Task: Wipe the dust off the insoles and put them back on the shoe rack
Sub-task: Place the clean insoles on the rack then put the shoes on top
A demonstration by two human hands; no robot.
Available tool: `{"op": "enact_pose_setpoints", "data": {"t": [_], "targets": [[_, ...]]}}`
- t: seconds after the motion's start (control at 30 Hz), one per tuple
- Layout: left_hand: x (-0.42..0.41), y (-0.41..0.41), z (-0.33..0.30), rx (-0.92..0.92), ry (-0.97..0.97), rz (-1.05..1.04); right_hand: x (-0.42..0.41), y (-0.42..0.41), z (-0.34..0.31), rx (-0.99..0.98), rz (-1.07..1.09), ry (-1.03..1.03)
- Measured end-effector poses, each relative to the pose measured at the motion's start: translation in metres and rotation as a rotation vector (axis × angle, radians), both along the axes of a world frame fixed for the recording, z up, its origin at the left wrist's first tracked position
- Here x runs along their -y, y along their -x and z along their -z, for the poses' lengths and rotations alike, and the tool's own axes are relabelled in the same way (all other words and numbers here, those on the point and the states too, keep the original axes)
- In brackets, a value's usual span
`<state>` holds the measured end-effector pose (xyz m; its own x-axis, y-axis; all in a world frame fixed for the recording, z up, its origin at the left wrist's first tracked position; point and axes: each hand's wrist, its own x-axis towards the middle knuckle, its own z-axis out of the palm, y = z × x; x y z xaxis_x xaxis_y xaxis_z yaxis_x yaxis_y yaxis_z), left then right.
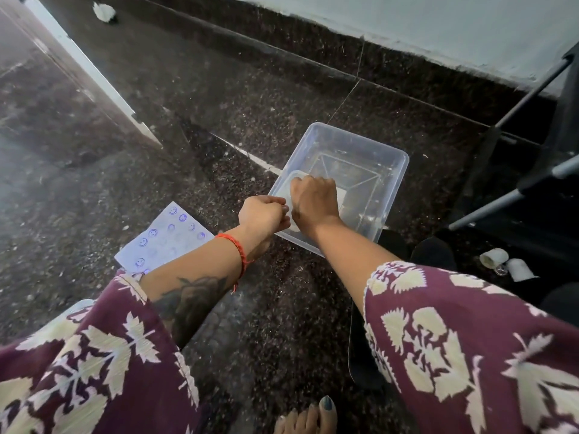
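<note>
Underfoot, dark speckled granite floor (250,89) bears a clear tub (391,189).

Dim, flat indoor light; a hazy glare washes the left floor (47,170). Wide-angle bending curves the edges, and the hands (313,198) look slightly motion-blurred, perhaps.

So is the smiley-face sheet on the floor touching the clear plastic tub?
Apart. The head view shows bare dark floor between the sheet and the tub's near left wall, though the left hand covers part of that gap.
</note>
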<state>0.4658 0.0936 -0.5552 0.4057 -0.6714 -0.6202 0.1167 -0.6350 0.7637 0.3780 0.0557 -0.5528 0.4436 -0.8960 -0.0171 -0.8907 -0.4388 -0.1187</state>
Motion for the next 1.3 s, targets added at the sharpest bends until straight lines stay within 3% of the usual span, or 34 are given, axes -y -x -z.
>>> {"op": "enact_pose_setpoints", "data": {"t": [0.3,0.43,0.67,0.8,0.93,1.07,1.2,1.3], "targets": [[-0.005,-0.002,0.001,0.015,0.016,-0.038,-0.002,-0.001,0.007,-0.171,-0.037,-0.309],[-0.006,-0.001,0.002,0.025,0.038,-0.099,0.002,0.011,-0.010,0.112,0.058,-0.479],[-0.010,0.021,-0.012,0.135,0.202,-0.103,0.005,0.085,-0.045,0.618,0.375,-0.456],[-0.019,0.049,-0.026,0.154,0.289,-0.029,-0.019,0.140,-0.060,0.744,0.512,-0.411],[-0.043,0.076,-0.024,0.166,0.342,0.166,-0.056,0.201,-0.056,0.697,0.664,-0.349],[-0.079,0.094,-0.007,0.250,0.275,0.311,-0.100,0.250,-0.024,0.665,0.879,-0.362],[-0.114,0.105,0.021,0.480,0.044,0.479,-0.132,0.272,0.013,0.712,1.072,-0.595],[-0.108,0.109,0.037,0.343,-0.129,0.476,-0.146,0.270,0.031,0.655,1.124,-0.756]]}}
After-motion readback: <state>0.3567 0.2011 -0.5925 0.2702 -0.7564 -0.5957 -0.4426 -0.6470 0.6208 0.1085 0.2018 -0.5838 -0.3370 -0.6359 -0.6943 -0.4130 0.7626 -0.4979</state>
